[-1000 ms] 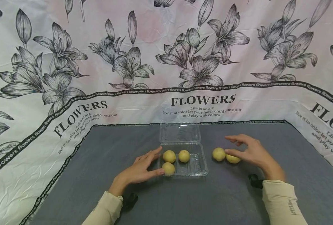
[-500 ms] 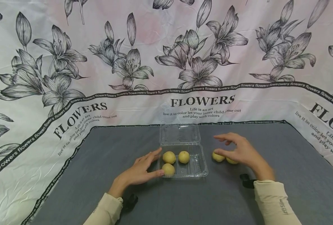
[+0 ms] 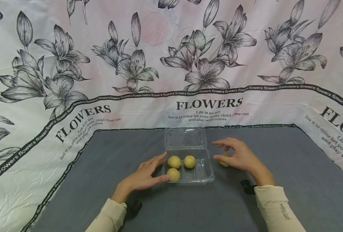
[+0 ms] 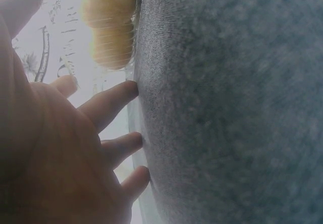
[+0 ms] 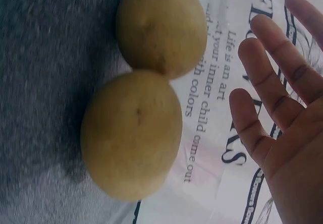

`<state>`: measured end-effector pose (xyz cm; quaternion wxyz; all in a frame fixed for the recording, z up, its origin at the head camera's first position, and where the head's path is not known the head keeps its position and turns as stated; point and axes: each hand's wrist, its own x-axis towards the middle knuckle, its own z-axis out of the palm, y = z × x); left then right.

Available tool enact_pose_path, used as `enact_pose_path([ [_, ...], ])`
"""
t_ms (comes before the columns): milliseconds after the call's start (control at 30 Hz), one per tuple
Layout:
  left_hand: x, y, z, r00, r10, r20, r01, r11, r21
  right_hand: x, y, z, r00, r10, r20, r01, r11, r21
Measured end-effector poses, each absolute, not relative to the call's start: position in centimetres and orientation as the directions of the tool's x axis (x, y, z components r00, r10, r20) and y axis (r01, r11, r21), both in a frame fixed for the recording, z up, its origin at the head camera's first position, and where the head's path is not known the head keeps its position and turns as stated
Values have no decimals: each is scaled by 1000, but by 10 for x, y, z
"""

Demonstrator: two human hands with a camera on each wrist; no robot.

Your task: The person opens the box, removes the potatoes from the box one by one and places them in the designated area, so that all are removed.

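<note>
A clear plastic clamshell box (image 3: 203, 178) stands with its lid (image 3: 185, 138) folded back. Three round yellow fruits (image 3: 189, 161) lie in it, two along its left side. My left hand (image 3: 144, 174) rests at the box's left wall, fingers spread, thumb at the front left corner. Over on the right, my right hand (image 3: 240, 157) hovers with parted, relaxed fingers and holds nothing. Under its thumb part of a yellow fruit (image 3: 224, 163) shows. The right wrist view has two such fruits, a near one (image 5: 131, 135) and a farther one (image 5: 161, 30), side by side beyond the palm.
The grey tabletop (image 3: 188, 209) spreads around the box on all sides. A white cloth printed with flowers and lettering (image 3: 209, 103) hangs along the back and both sides. Dark wrist devices (image 3: 248, 187) sit by the cuffs.
My right hand has moved left over the two loose fruits, hiding one and part of the other in the head view. My left hand and the box stay put.
</note>
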<state>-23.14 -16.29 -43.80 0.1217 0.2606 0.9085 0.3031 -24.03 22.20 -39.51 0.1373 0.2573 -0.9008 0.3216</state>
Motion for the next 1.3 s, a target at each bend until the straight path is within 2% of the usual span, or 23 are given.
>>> enact_pose_path([
  [367,-231,-162,-436,-832,552,-52,410,676,612,-244,203,-397,-829,-406,383,-558,636,-533],
  [633,-230,-162,-434,-835,548,-53,403,674,618,-241,186,-403,-776,-479,410,-630,590,-505],
  [967,-230,-162,-434,-835,547,-56,403,678,615,-241,169,-408,-786,-505,357,-616,584,-529],
  [1300,-230,-162,-435,-837,544,-61,397,680,617,-245,157,-411,-753,-533,385,-654,544,-526],
])
